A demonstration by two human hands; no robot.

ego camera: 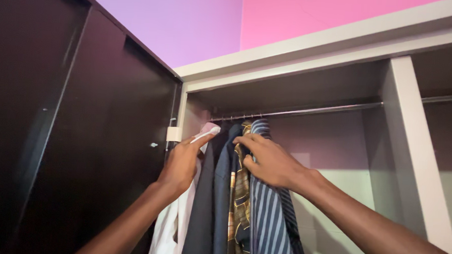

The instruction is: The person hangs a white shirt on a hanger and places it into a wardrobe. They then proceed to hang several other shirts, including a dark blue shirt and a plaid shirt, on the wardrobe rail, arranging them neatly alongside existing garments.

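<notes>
Several shirts [242, 214] hang inside the open wardrobe [403, 150].

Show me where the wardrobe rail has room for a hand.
Free: the rail from the striped shirt rightward to the white divider. Crowded: the left end, where clothes bunch against the side wall by the dark door; left hand and right hand are both there.

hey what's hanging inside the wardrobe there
On the rail: a white garment, two dark garments, a brown patterned shirt and a blue striped shirt. The hangers are mostly hidden by cloth and both hands.
</notes>
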